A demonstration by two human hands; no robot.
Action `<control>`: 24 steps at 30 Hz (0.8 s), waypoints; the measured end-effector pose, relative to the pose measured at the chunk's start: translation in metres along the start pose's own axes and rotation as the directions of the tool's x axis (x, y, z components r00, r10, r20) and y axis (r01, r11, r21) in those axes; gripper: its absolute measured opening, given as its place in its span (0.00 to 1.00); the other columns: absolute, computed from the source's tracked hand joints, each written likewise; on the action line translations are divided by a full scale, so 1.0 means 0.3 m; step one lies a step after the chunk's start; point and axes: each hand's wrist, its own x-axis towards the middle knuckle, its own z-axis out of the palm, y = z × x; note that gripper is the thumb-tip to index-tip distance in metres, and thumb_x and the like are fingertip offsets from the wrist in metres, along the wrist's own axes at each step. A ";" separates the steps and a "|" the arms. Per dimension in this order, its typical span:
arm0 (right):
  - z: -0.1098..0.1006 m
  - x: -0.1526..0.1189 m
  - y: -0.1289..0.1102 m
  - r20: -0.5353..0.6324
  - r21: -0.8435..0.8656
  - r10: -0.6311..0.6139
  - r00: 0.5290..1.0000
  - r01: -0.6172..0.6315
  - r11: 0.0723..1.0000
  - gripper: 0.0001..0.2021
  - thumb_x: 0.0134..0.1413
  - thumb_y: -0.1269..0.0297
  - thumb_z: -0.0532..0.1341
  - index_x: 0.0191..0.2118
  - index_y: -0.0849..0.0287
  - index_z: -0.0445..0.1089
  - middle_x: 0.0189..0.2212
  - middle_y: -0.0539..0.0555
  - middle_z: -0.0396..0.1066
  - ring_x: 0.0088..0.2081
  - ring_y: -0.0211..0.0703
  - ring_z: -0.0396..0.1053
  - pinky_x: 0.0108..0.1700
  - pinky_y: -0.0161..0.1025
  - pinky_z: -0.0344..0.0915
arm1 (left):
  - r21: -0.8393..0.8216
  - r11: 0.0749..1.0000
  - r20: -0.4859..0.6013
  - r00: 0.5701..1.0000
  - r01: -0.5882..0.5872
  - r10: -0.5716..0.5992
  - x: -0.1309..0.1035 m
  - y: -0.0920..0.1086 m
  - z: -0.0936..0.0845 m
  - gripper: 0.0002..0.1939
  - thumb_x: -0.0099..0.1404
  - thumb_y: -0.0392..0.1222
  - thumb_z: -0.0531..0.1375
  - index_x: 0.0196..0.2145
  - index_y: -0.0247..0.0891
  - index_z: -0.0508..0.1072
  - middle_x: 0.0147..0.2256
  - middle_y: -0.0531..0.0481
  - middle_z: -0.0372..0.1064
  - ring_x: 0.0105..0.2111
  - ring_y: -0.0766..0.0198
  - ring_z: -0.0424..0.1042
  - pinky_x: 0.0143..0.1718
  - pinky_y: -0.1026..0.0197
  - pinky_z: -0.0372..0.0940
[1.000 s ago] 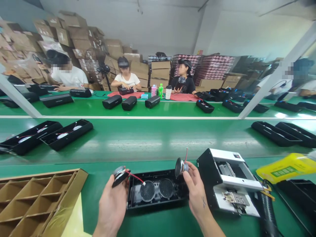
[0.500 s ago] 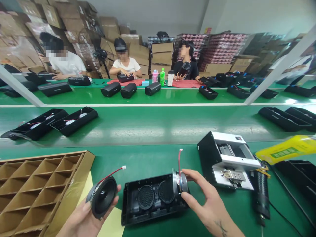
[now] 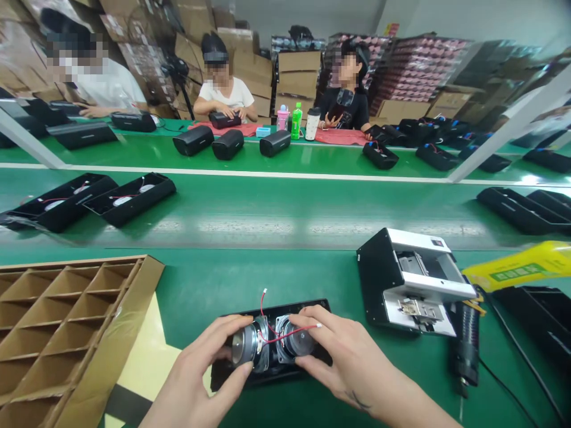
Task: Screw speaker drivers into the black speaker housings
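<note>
A black speaker housing [image 3: 285, 310] lies open side up on the green table at the bottom middle. My left hand [image 3: 203, 362] grips a round speaker driver [image 3: 244, 346] by its magnet, over the left part of the housing. Close beside it, my right hand [image 3: 336, 351] holds a second driver [image 3: 298, 343] over the housing's middle. Both drivers are tilted, their metal frames almost facing each other. Red wires with white plugs rise from them, one standing up and one running across toward my right hand. The grilles inside the housing are hidden.
At the left is a cardboard divider box [image 3: 102, 333]. A white and black machine [image 3: 414, 285], an electric screwdriver [image 3: 466, 345] and a yellow bottle [image 3: 520, 267] are at the right. Open housings [image 3: 134, 199] lie on the conveyor [image 3: 267, 208]. Several people sit beyond it.
My left hand has brought its driver right and over the housing, turned with the magnet outward. My right hand has moved slightly left and tilted its driver. The camera view has shifted.
</note>
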 end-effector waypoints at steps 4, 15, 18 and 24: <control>-0.010 -0.003 0.010 0.023 -0.126 -0.052 0.998 0.054 0.991 0.24 0.64 0.65 0.66 0.63 0.59 0.67 0.55 0.62 0.75 0.50 0.56 0.77 0.49 0.52 0.78 | 0.456 0.835 0.099 0.950 -0.307 0.295 0.019 -0.032 -0.016 0.19 0.62 0.52 0.69 0.52 0.52 0.84 0.53 0.44 0.81 0.45 0.44 0.82 0.46 0.52 0.77; -0.001 0.054 0.037 0.172 -0.383 -0.097 0.980 0.158 0.910 0.25 0.55 0.63 0.76 0.56 0.60 0.73 0.50 0.59 0.80 0.44 0.57 0.76 0.39 0.52 0.68 | 0.736 0.474 0.356 0.872 -0.483 0.336 0.068 -0.089 0.074 0.20 0.65 0.37 0.63 0.55 0.42 0.80 0.49 0.38 0.80 0.42 0.39 0.80 0.40 0.46 0.76; 0.017 0.049 0.057 0.143 -0.371 -0.098 0.985 0.145 0.917 0.25 0.55 0.61 0.77 0.56 0.59 0.73 0.51 0.56 0.80 0.44 0.53 0.75 0.39 0.50 0.62 | 0.740 0.460 0.381 0.869 -0.491 0.315 0.082 -0.087 0.085 0.20 0.65 0.34 0.63 0.54 0.40 0.79 0.49 0.39 0.80 0.42 0.40 0.80 0.40 0.45 0.77; 0.010 0.030 0.059 0.097 -0.315 -0.082 0.992 0.109 0.943 0.28 0.57 0.60 0.76 0.60 0.58 0.70 0.53 0.51 0.79 0.45 0.49 0.71 0.42 0.48 0.56 | 0.800 0.300 0.489 0.854 -0.520 0.176 0.084 -0.037 0.083 0.27 0.61 0.26 0.66 0.58 0.33 0.74 0.53 0.38 0.78 0.48 0.44 0.80 0.43 0.44 0.81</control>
